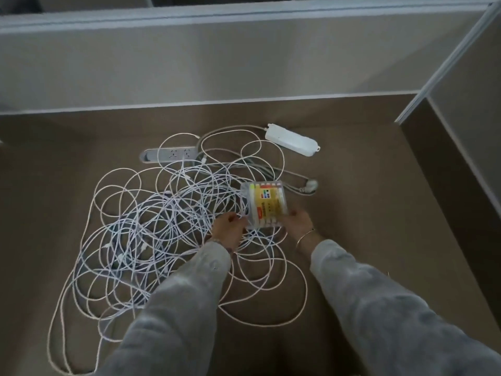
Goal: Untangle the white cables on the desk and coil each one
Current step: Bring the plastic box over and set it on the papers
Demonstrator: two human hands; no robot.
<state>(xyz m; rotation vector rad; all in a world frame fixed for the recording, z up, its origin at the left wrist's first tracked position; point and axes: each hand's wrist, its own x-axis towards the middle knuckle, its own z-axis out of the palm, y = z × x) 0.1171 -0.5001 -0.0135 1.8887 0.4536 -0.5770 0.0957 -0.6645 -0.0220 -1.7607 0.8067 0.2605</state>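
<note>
While both hands hold a marker pack, cables sprawl directionless.

Tangle of thin white cables sprawls mid brown desk; clear plastic marker box on tangle's right edge; white rectangular power strip behind-right; recessed oval socket panel behind.

Grey partitions are enclosing the brown surface at back and right; dim light is falling evenly.
</note>
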